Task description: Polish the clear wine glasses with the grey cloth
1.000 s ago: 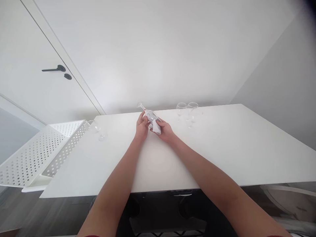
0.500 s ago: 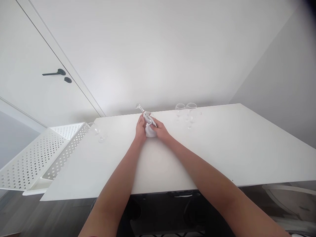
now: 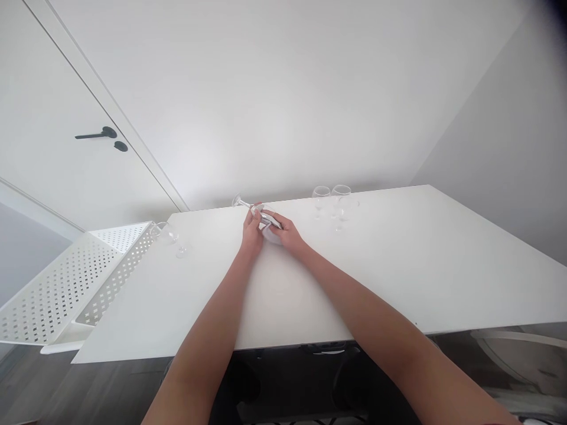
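Observation:
Between my hands, above the white table (image 3: 283,295), is a wine glass (image 3: 240,202) tilted on its side, its stem and foot pointing to the upper left. A white cloth (image 3: 273,235) is wrapped about its bowl and hangs a little below. My left hand (image 3: 252,230) is closed around the glass near where the stem meets the bowl, on the cloth. My right hand (image 3: 287,230) grips the cloth at the bowl's rim end. The fingers and cloth hide most of the bowl.
Several clear glasses, among them a stemmed glass (image 3: 341,203) and another glass (image 3: 321,200), stand at the back right. Near the left edge lies or leans a wine glass (image 3: 168,234). A white perforated rack (image 3: 57,289) adjoins the table's left side; a door handle (image 3: 104,133) is beyond.
The held glass has turned, so its foot has swung left and slightly down and the stem lies flatter. Both hands stay closed in nearly the same place.

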Motion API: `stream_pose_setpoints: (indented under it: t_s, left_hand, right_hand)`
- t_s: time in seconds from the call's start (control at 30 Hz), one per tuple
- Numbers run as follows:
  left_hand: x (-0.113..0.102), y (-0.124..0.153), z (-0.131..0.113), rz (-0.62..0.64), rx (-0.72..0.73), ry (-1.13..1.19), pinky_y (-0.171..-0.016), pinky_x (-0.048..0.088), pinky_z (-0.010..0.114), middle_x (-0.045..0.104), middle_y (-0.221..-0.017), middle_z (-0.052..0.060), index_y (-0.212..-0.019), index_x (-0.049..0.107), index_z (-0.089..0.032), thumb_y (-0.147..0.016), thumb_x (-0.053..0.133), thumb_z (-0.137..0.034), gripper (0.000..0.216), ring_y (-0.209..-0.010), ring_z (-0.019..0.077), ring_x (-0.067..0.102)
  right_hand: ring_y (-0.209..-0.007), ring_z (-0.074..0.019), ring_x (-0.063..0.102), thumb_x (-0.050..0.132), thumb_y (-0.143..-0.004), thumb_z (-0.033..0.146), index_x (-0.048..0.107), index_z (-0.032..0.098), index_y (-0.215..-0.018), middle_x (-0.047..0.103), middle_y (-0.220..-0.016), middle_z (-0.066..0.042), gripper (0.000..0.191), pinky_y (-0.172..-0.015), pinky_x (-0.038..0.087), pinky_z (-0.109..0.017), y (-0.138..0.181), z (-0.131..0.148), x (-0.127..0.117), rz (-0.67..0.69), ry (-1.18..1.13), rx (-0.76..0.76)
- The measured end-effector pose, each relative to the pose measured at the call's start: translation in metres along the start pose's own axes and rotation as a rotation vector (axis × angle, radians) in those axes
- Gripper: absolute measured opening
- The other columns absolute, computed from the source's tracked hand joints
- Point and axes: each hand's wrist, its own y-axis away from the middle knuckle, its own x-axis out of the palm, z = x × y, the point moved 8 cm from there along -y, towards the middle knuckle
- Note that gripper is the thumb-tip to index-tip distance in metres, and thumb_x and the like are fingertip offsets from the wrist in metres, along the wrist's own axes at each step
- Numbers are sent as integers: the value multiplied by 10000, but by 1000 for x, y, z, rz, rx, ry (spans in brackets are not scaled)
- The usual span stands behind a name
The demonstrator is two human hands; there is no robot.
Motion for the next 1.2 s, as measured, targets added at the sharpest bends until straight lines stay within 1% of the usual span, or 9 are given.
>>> stream_pose_setpoints:
  t_s: [0.23,0.43,0.5,0.6,0.67,0.8,0.9,1.0,1.2]
  left_hand:
    - [2,2,-1,47,-26,19,-892,514,335,640,-1333,72,-1242,674,-323,-830,798,-458,451,-1187,236,611]
    - [1,1,4,34,-22,-20,-888,510,329,640,-1345,67,-1248,691,-319,-880,721,-552,436,-1199,239,606]
    - [-2,-1,6,23,-33,-42,-871,510,323,655,-1301,76,-1241,687,-300,-857,749,-543,459,-1152,231,625]
    - [-4,-2,7,37,-42,-24,-901,505,334,652,-1309,73,-1306,639,-311,-827,793,-490,534,-1166,233,626]
    - [-2,-1,6,53,-38,-12,-930,499,348,627,-1372,75,-1333,618,-319,-843,772,-501,545,-1233,250,602]
    - [-2,1,4,22,-27,-87,-909,500,344,603,-1412,76,-1257,650,-304,-877,698,-589,478,-1263,261,580]
    - [-3,0,3,21,-3,-134,-897,500,328,612,-1354,63,-1202,665,-297,-846,760,-527,434,-1165,223,614]
    - [3,1,2,81,-10,-107,-937,503,350,590,-1375,51,-1261,648,-320,-834,794,-439,467,-1154,212,618]
    - [21,8,-3,237,-89,57,-1010,510,390,549,-1490,50,-1266,664,-292,-848,754,-317,428,-1288,251,571]
  right_hand:
    - [-951,-264,677,747,-789,526,717,242,-1158,742,-1142,-79,466,-786,566,-395,1,-22,-9,-64,-267,235]
    - [-1190,-270,623,827,-763,503,692,287,-1252,703,-1275,-48,551,-1030,497,-403,-2,1,-4,2,-4,-49]
    - [-1096,-262,643,841,-745,506,717,261,-1172,725,-1177,-55,508,-970,520,-396,-3,-4,-7,-13,6,-6]
    - [-885,-220,646,800,-778,555,722,230,-1048,730,-1010,-58,430,-790,553,-360,-3,-22,-15,-59,-205,184]
    - [-842,-202,638,813,-774,533,727,227,-1024,726,-987,-54,404,-745,547,-339,-2,-25,-15,-60,-306,224]
    - [-897,-190,652,878,-719,395,748,257,-1111,738,-1081,-28,436,-795,528,-310,-4,-16,-13,-36,-217,115]
    - [-812,-172,628,863,-722,457,753,230,-1010,731,-980,-27,383,-705,512,-302,-5,-23,-18,-123,-255,171]
    - [-713,-154,577,836,-738,523,731,211,-934,706,-878,-25,383,-605,470,-296,-6,-25,-25,-197,-290,201]
    - [-749,-157,592,848,-747,428,723,212,-1019,723,-957,-39,369,-599,458,-280,-6,-5,-34,-184,-345,44]
